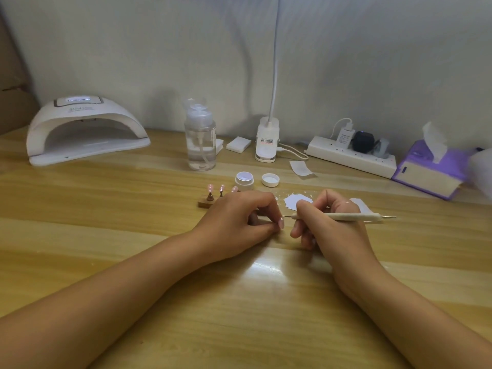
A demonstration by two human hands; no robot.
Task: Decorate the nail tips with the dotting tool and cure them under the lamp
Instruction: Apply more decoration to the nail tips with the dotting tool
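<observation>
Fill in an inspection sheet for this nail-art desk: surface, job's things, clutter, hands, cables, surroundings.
Surface: wooden table, white patch mid-table.
Job's things: nail tip; dotting tool, point at it; curing lamp rear left, display lit; pink tips on stand.
Clutter: pump bottle, open pot, lid, tissue box.
Hands: left hand pinches the nail tip; right hand grips the dotting tool.
Cables: white lead from clip lamp toward power strip.
Surroundings: pale wall behind.

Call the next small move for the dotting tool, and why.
Probably ease the dotting tool slightly left and down onto the nail tip to set a dot. The right hand grips the tool nearly level, and its metal point sits right beside the pale tip that the left hand pinches.
</observation>
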